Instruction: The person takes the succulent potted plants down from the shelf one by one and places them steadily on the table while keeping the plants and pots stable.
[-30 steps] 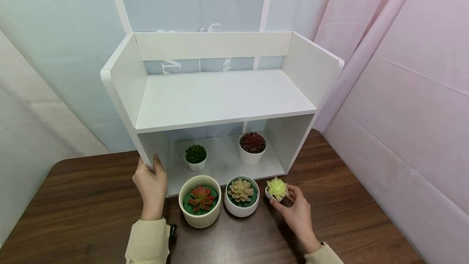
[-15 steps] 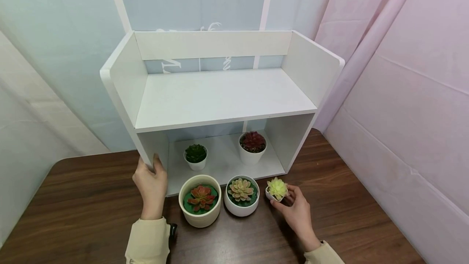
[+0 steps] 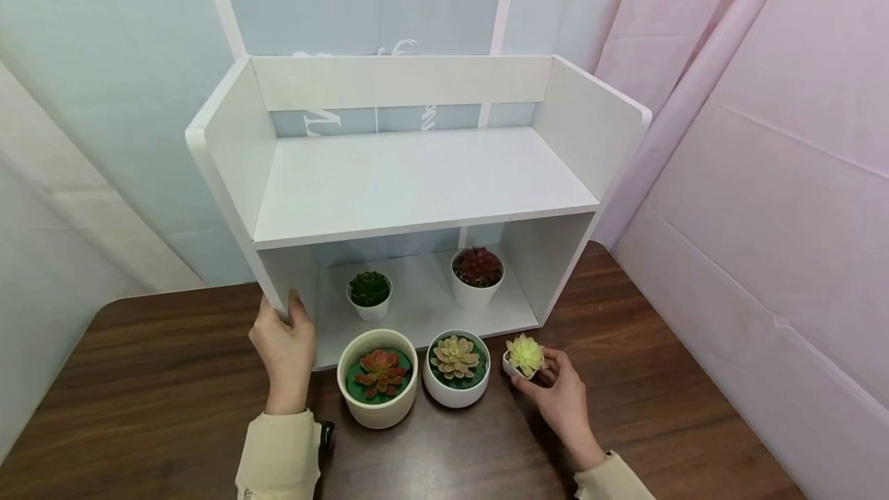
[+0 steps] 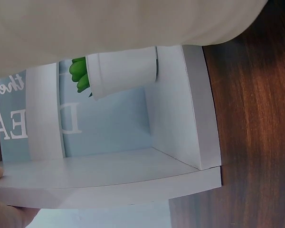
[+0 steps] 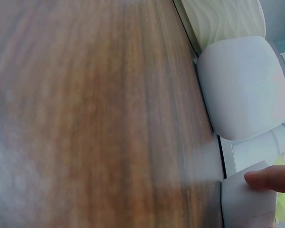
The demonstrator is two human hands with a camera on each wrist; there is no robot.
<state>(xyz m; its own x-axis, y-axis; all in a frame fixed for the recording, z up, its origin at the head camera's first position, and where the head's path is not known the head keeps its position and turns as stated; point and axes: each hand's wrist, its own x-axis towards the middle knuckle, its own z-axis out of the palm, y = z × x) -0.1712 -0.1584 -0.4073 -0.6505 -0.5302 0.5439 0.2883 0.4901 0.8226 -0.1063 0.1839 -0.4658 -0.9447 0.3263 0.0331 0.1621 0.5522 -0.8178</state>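
Right hand (image 3: 562, 400) is the working grip: fingers and thumb pinch the small white pot with the pale yellow succulent (image 3: 524, 357), which sits on the desk (image 3: 660, 407) just ahead of the palm. In the right wrist view one fingertip (image 5: 268, 179) lies on the pot wall (image 5: 247, 202).

Handling, my read: pot looks tiny and light, smooth glazed-looking wall, so likely slippery. The plant looks soft and loosely seated. I'd hold the pot wall low and opposite-sided, never the leaves, and keep it upright.

Left hand (image 3: 285, 349) holds the front edge of the white shelf unit (image 3: 417, 184), its left side panel, thumb on the inner face. Stiff board, steady under that hold, I judge.

Immediately left of the right grip: a white bowl pot with pink-green succulent (image 3: 456, 369), then a cream pot with red succulent (image 3: 378, 376). Beyond the grip, inside the lower shelf: a dark green plant (image 3: 370, 293) and a dark red one (image 3: 476, 275), both in white pots.

Writing: white lettering on the blue backdrop behind the shelf; left wrist view shows "the" (image 4: 12, 85) and large letters "EA" and "D". The rest is cut off.
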